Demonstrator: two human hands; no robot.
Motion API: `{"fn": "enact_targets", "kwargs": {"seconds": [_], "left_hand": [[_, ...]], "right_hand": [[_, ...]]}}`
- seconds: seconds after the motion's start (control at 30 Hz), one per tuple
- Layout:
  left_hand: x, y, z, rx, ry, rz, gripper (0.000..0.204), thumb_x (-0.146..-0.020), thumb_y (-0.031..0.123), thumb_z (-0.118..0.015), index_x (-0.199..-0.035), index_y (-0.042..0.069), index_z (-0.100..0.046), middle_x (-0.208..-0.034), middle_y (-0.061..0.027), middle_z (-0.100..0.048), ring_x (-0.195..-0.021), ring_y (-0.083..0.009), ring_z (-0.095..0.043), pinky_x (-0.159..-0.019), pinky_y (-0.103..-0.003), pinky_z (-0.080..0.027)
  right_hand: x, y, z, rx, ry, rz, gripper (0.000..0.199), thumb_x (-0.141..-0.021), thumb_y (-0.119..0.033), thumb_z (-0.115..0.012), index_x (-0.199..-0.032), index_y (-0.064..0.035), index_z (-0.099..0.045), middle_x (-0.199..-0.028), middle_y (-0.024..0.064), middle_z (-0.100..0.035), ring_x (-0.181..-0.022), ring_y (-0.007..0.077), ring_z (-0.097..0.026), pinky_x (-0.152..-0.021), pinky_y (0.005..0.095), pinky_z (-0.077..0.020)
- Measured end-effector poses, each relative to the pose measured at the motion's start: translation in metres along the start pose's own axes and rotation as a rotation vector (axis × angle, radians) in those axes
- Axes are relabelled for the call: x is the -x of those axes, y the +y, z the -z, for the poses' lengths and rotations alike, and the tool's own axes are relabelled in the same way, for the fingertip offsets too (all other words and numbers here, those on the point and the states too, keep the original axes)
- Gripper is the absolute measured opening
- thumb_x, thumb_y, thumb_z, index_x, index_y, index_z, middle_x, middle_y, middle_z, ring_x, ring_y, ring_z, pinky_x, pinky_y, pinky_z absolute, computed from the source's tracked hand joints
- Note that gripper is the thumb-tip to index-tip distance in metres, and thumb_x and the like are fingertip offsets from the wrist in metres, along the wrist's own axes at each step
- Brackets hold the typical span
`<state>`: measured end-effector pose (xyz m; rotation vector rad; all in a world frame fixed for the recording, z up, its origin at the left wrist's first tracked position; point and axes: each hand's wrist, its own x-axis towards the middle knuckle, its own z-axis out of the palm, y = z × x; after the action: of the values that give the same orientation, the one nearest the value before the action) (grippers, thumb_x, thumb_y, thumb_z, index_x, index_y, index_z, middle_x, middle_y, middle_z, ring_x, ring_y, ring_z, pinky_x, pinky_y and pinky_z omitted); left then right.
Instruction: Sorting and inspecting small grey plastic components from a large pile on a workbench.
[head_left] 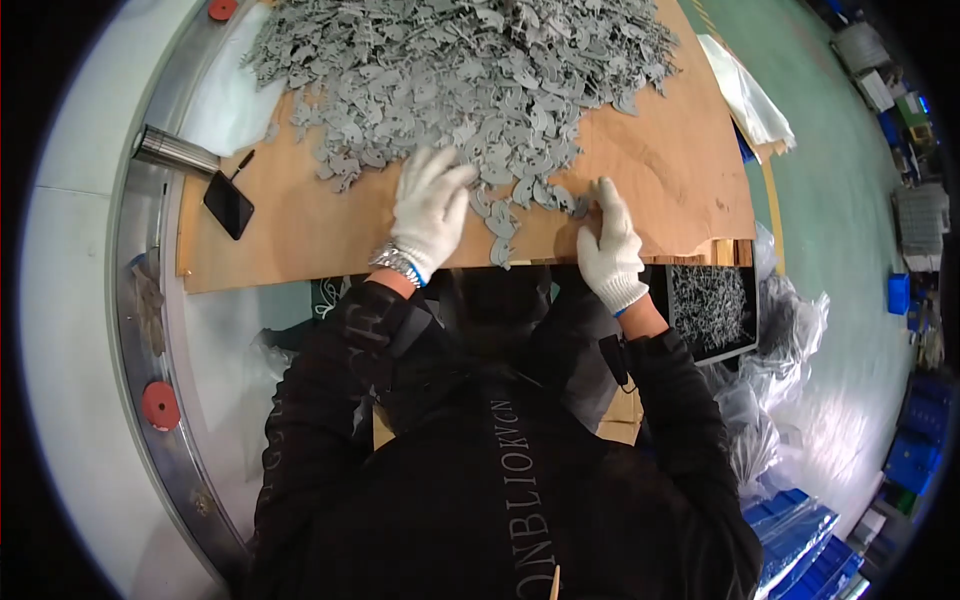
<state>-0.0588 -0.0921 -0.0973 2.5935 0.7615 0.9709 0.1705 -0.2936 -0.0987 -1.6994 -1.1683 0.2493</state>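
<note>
A large heap of flat grey curved metal pieces (480, 85) covers the far part of a wooden board (290, 225). My left hand (432, 212), in a white knitted glove, reaches the heap's near edge with its fingers apart; the fingertips are slightly blurred. My right hand (612, 250), gloved the same way, rests over the board right of the heap, thumb and fingers apart. Close beside its fingers lies a small grey piece (580, 207). Between my hands, several loose pieces (502, 222) trail toward the board's near edge.
Left on the board lie a black phone (229, 206) and a metal cylinder (175, 150). Below the board's right edge stands a black bin (712, 308) of small metal parts, beside clear plastic bags (780, 340). White sheeting (745, 95) hangs at the far right.
</note>
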Motion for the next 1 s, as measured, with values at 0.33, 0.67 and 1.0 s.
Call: {"fn": "enact_targets", "kwargs": {"seconds": [0.33, 0.67, 1.0], "left_hand": [[-0.011, 0.039, -0.017, -0.016, -0.231, -0.175, 0.039, -0.104, 0.034, -0.071, -0.142, 0.025, -0.070, -0.160, -0.0100, -0.062, -0.158, -0.0401, -0.046, -0.133, -0.066, -0.025], [-0.025, 0.012, 0.001, -0.071, -0.338, -0.255, 0.041, -0.103, 0.036, -0.072, -0.142, 0.023, -0.070, -0.161, -0.0121, -0.060, -0.160, -0.0403, -0.042, -0.134, -0.066, -0.022], [0.011, 0.003, 0.008, 0.011, -0.168, 0.025, 0.042, -0.092, 0.023, -0.083, -0.132, 0.018, -0.075, -0.155, -0.0120, -0.061, -0.155, -0.0409, -0.046, -0.131, -0.064, -0.030]], "right_hand": [[0.028, -0.021, -0.002, 0.546, -0.042, 0.153, 0.046, -0.092, -0.001, -0.070, -0.137, -0.0092, -0.076, -0.145, 0.0169, -0.069, -0.143, 0.0467, -0.056, -0.127, 0.0572, -0.0400], [0.033, -0.024, 0.002, 0.337, -0.134, 0.186, 0.043, -0.092, 0.003, -0.070, -0.133, -0.0079, -0.077, -0.143, 0.0160, -0.070, -0.143, 0.0465, -0.056, -0.128, 0.0593, -0.0386], [0.005, -0.040, -0.016, 0.494, -0.137, 0.127, 0.051, -0.091, -0.009, -0.079, -0.141, -0.0071, -0.070, -0.149, 0.0190, -0.066, -0.145, 0.0470, -0.056, -0.127, 0.0644, -0.0368]]}}
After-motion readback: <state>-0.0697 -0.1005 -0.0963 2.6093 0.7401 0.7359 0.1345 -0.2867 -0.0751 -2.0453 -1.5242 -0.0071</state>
